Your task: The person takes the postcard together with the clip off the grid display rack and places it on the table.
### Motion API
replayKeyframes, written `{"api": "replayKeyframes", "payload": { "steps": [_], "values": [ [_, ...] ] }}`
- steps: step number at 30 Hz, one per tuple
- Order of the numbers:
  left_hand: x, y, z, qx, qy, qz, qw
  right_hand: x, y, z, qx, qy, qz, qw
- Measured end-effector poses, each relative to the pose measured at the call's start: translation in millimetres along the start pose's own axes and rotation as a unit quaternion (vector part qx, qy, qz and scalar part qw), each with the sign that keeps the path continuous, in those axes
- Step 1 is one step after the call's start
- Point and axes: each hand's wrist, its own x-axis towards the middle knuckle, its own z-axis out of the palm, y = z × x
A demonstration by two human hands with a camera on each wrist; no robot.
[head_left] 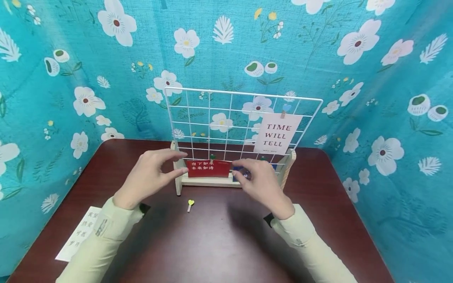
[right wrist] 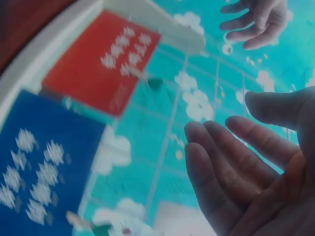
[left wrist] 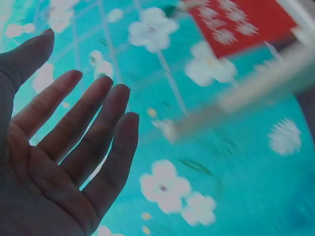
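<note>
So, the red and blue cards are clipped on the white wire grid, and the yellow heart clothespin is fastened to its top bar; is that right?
Not quite: the yellow heart clothespin lies on the table, as the head view shows. The red card and blue card are clipped on the white wire grid.

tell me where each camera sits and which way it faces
Head: head-worn, facing forward and down at the wire grid; left hand, right hand, sleeves show.
Left wrist: worn there, facing red card and floral cloth; left hand shows.
Right wrist: worn there, facing red card, blue card; both hands show.
Both wrist views share the red card.
</note>
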Motion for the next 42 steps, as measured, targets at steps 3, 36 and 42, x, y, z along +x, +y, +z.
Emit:
{"api": "replayKeyframes", "payload": {
  "steps": [3, 36, 42],
  "values": [
    [14.6, 17.9, 7.8, -0.011, 0.009, 0.017, 0.9997, 3, 5, -18, 0.001, 0.018, 0.014, 1.000],
    [125.8, 114.0, 102.8, -0.042, 0.051, 0.075, 0.9950, 49, 42, -119, -0.015, 0.175, 0.009, 0.984],
    [131.8, 119.8, 117.5, -0.057, 0.080, 0.061, 0.9934, 54, 44, -124, -0.029, 0.190, 0.013, 0.981]
  ]
}}
